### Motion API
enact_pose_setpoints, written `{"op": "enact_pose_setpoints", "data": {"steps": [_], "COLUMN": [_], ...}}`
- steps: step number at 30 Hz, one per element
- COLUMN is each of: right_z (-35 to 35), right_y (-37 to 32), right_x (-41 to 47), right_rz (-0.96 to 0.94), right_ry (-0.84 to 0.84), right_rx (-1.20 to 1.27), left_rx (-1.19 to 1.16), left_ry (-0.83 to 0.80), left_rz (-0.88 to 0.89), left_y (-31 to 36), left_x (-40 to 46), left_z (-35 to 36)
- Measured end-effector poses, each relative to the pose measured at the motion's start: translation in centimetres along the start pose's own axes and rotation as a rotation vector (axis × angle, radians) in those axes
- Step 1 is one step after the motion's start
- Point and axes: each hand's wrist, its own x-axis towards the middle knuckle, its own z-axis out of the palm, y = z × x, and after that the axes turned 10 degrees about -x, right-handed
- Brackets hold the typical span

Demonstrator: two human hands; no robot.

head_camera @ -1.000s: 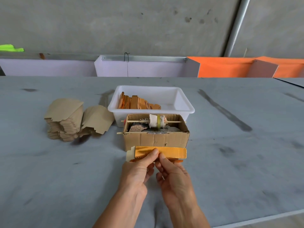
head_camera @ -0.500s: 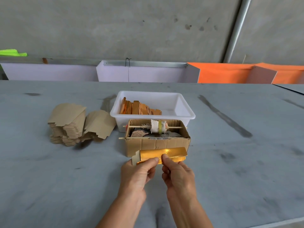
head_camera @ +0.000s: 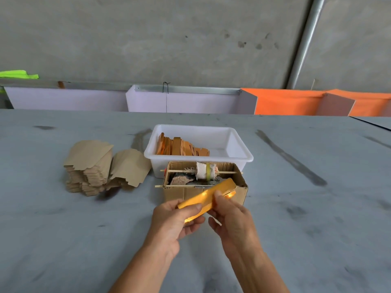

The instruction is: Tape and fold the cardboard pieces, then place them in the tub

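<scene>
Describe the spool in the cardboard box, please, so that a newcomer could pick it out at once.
Start at the white tub in the middle of the grey table; the open cardboard box sits directly in front of it. The spool hangs on the rear of two thin wooden skewers across the box top: white, frayed, with a yellow band.

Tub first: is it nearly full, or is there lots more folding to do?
Not nearly. The tub holds one row of finished folded pieces on its left side. Both the left hand and right hand hold one gold piece above the small box. A stack of flat cardboard still waits beside the tub.
</scene>
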Motion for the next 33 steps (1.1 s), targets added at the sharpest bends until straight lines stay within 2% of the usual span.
{"op": "enact_pose_setpoints", "data": {"steps": [4,11,18,22,26,33], "right_z": [0.5,1.8,3.7,4.5,5.0,6.6], "right_y": [0.2,-2.0,-4.0,-5.5,-7.1,-8.4], "right_x": [0.3,1.4,2.8,4.0,5.5,9.0], "right_rz": [0.024,-0.156,-0.173,-0.165,-0.243,-0.281], "right_ry": [0.027,0.127,0.038,0.083,0.141,0.048], "right_rx": [-0.041,-0.188,-0.273,-0.263,-0.37,-0.496], "left_rx": [0.08,0.363,0.148,0.177,0.232,0.273], "left_ry": [-0.034,-0.058,0.09,0.058,-0.017,0.152], "left_rz": [0.083,0.297,0.28,0.315,0.322,0.438], "left_y": [-0.2,1.1,2.9,4.1,5.5,7.4], "left_x": [-0.3,0.5,2.5,3.7,4.9,8.4], "left_z": [0.0,-0.6,0.8,2.3,2.9,3.8]}}
